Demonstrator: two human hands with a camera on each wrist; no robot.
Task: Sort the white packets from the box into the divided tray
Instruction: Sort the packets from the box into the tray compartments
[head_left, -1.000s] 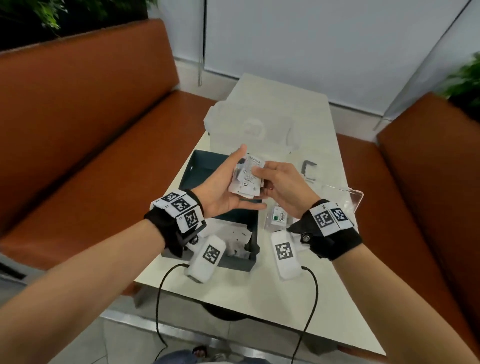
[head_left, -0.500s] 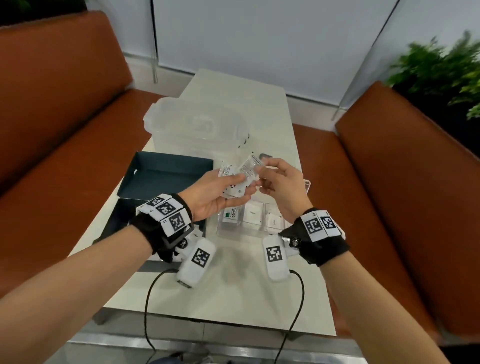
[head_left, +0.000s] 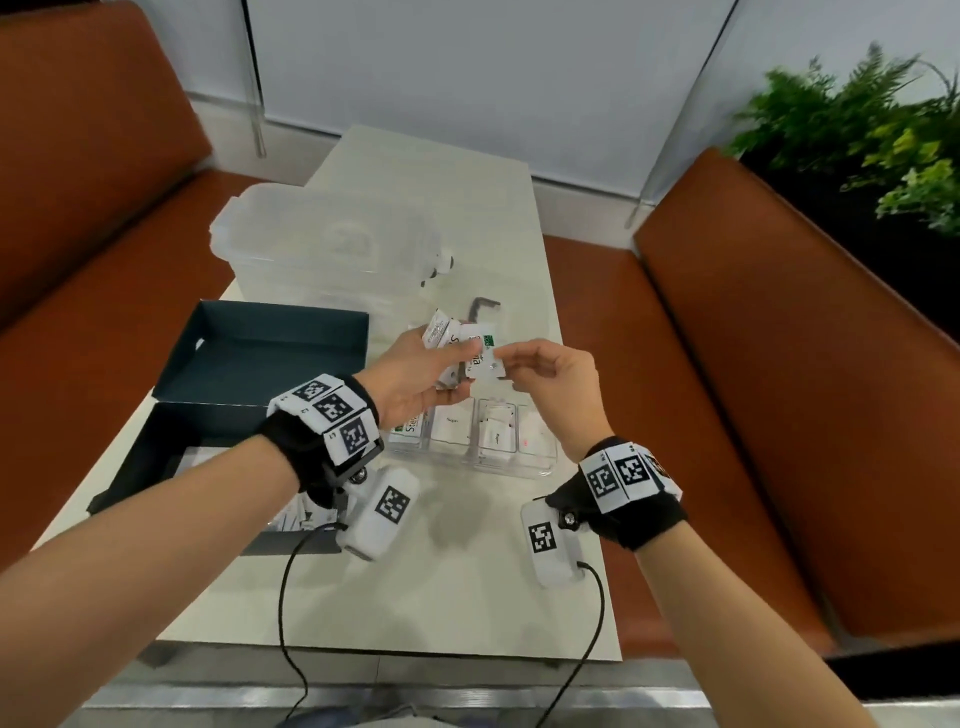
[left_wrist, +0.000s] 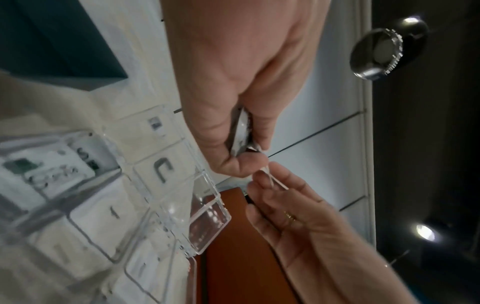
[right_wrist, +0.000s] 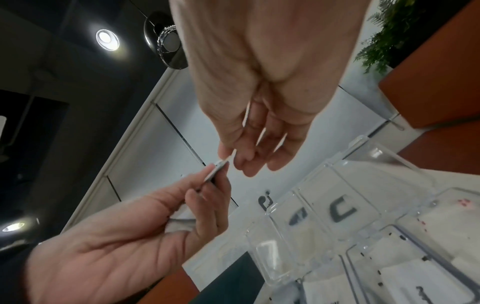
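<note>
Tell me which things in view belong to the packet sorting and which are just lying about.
Job:
left hand gripping a stack of white packets
right hand pinching one packet off it
divided tray
dark box

Lying about:
clear lidded tub
bent metal piece
fern

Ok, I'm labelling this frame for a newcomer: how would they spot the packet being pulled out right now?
Start at the clear divided tray on the pale table; both hands meet just above it. The left hand holds a small stack of packets, and the right hand pinches the packet nearest it, the one with a green corner patch.
</note>
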